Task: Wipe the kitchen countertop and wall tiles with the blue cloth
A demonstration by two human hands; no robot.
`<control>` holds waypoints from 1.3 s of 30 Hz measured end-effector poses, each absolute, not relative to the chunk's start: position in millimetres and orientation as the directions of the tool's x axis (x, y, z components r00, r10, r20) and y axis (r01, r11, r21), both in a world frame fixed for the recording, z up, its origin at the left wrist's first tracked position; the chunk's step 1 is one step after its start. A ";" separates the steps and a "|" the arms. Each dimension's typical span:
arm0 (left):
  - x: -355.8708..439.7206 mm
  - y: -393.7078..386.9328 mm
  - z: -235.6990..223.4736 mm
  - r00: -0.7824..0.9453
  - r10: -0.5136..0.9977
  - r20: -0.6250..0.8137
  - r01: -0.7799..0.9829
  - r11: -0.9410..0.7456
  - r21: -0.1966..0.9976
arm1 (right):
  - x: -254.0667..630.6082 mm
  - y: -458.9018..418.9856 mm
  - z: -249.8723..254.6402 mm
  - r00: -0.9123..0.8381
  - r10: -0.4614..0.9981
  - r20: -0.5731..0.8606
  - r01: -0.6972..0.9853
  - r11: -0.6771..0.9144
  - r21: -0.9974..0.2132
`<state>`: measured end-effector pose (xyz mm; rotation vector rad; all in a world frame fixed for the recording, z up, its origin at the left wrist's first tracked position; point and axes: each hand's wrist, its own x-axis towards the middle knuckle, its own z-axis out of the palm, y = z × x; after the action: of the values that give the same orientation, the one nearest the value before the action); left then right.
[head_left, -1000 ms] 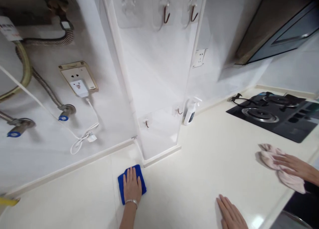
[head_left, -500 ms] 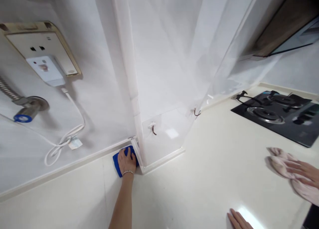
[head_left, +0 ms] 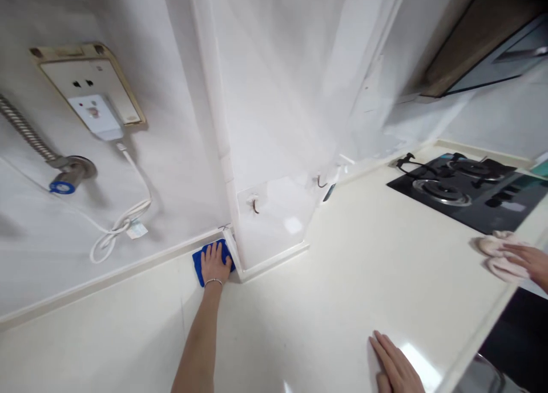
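No legible text or numbers.

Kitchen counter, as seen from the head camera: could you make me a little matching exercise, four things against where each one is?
Things:
1. Wearer's left hand
2. Wearer's right hand
3. Pale pink cloth
4. White plug

Places:
A. Under a co-worker's hand
B. In the wall socket
C. On the blue cloth
D. At the counter, near the picture's bottom edge

Pairs: 1-C, 2-D, 3-A, 4-B
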<state>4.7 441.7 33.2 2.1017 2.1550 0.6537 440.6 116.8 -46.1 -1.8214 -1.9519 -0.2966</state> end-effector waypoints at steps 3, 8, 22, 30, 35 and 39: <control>7.9 399.7 34.7 -0.033 0.971 0.236 0.936 -0.053 0.347 | 435.8 118.3 -43.7 -0.002 0.882 0.471 0.978 0.100 -0.182; 1.7 328.2 36.4 0.073 0.970 0.234 0.910 -0.161 0.382 | 428.2 119.8 -41.0 0.035 0.863 0.505 0.975 0.082 -0.207; 42.6 343.4 35.3 -0.364 0.864 0.348 0.723 0.027 0.690 | 423.3 122.9 -39.1 0.066 0.831 0.552 0.980 0.049 -0.191; 62.7 354.0 19.1 -0.123 0.918 0.378 0.715 -0.182 0.675 | 429.6 121.4 -46.1 0.030 0.863 0.504 0.981 0.070 -0.179; 38.3 369.1 26.5 -0.004 0.954 0.301 0.716 -0.207 0.666 | 428.3 118.5 -39.5 0.038 0.888 0.458 0.980 0.057 -0.192; 26.7 391.7 34.2 0.034 0.965 0.258 0.729 -0.201 0.655 | 426.6 117.6 -35.8 0.039 0.898 0.438 0.979 0.053 -0.195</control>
<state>26.7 391.7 34.2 1.9752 1.7208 0.9575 426.6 117.6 -35.8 -1.8759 -1.8905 -0.2412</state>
